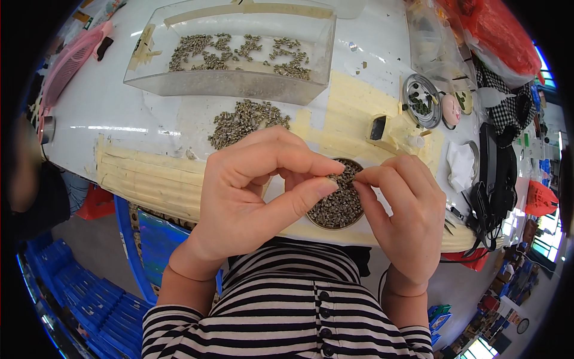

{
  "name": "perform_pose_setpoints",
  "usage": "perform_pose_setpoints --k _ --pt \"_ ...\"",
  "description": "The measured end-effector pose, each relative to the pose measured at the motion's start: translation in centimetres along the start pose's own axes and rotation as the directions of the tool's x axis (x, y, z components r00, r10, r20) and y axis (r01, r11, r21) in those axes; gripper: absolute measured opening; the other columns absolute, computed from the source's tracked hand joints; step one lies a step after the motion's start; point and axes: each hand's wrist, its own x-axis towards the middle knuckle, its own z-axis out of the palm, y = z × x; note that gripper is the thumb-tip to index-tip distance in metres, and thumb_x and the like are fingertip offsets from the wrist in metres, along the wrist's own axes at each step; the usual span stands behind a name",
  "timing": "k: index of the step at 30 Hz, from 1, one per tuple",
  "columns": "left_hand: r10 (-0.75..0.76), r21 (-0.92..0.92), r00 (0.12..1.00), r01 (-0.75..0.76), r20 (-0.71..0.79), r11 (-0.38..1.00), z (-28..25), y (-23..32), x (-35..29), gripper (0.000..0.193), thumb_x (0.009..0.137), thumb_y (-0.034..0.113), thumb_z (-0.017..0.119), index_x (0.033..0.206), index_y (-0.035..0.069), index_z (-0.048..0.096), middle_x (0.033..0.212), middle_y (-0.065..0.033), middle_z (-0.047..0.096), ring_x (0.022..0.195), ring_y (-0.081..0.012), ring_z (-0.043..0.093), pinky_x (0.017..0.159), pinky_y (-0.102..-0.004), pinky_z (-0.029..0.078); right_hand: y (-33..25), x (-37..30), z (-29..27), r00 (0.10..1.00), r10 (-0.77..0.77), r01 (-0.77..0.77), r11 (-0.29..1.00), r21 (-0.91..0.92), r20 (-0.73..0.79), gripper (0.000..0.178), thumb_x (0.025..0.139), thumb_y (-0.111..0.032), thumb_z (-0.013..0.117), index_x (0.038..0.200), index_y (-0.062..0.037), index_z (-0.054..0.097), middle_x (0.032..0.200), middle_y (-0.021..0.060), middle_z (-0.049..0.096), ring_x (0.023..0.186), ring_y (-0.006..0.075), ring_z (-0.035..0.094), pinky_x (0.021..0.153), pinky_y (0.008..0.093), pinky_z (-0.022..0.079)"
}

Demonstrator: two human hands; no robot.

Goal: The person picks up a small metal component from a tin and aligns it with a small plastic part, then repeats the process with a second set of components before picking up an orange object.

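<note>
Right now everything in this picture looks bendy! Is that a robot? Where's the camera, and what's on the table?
No robot: these are a person's own bare left hand and right hand. The camera sits on their head, looking down; its wide lens bends straight edges. On the table, a see-through box holds little metal-looking bits, and a pile lies just outside it. Both hands are over a round dish full of bits. Whether they're pinching any is too small to tell.
</note>
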Motion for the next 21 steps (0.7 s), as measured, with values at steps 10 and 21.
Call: perform_pose_setpoints --k 10,21 --pt "-0.057 0.003 0.998 0.057 -0.013 0.998 0.0 0.6 -0.1 0.019 0.078 -0.006 0.074 0.097 -0.005 0.073 0.087 -0.0066 0.060 0.078 -0.0118 0.055 0.073 -0.0228 0.044 -0.4 0.3 0.8 0.999 -0.029 0.028 0.999 0.019 0.029 0.013 0.076 -0.006 0.073 0.082 -0.0066 0.062 0.076 0.0054 0.050 0.070 0.0230 0.054 0.058 0.0356 0.046" --pt "-0.053 0.009 0.998 0.053 -0.024 0.999 0.1 0.7 -0.1 0.019 0.077 -0.006 0.074 0.096 -0.004 0.073 0.087 -0.0066 0.060 0.078 -0.0121 0.055 0.073 -0.0234 0.044 -0.7 1.5 0.2 0.979 -0.071 0.084 0.995 -0.059 0.194 0.011 0.075 -0.007 0.066 0.084 -0.0041 0.059 0.080 0.0072 0.050 0.076 0.0242 0.057 0.061 0.0369 0.048"
